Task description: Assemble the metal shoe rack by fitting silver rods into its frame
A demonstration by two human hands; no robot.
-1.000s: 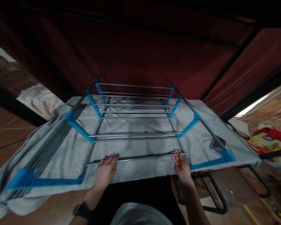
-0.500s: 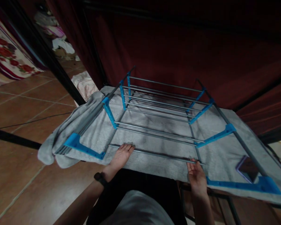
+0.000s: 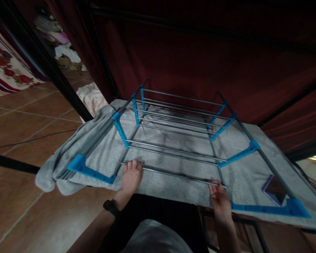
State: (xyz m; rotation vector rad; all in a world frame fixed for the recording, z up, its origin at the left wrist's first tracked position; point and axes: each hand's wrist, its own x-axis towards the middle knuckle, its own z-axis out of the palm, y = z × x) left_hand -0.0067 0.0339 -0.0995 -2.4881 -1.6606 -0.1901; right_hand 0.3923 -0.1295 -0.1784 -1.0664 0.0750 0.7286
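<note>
A thin metal rod [image 3: 173, 175] lies crosswise at the near end of a partly assembled rack with grey tubes and blue plastic brackets. My left hand [image 3: 132, 178] is closed over this rod near its left end. Around its right part, fingers of my right hand [image 3: 220, 201] curl from below, palm up. Just left of my left hand is the front left blue bracket [image 3: 91, 172]. The front right blue bracket [image 3: 271, 209] extends beside my right hand. Both rod ends stand apart from these two brackets. Farther back, several rods [image 3: 173, 131] span between other blue brackets.
The rack rests on a grey blanket [image 3: 171, 189] over a raised surface. A phone [image 3: 275, 190] lies inside the right side tube. Dark red curtain [image 3: 186, 59] hangs behind. A black post [image 3: 55, 70] and tiled floor [image 3: 23, 196] are at the left.
My left hand has slid left along the rod, closer to its left end. My right hand keeps its hold near the right end. The whole view has shifted slightly.
</note>
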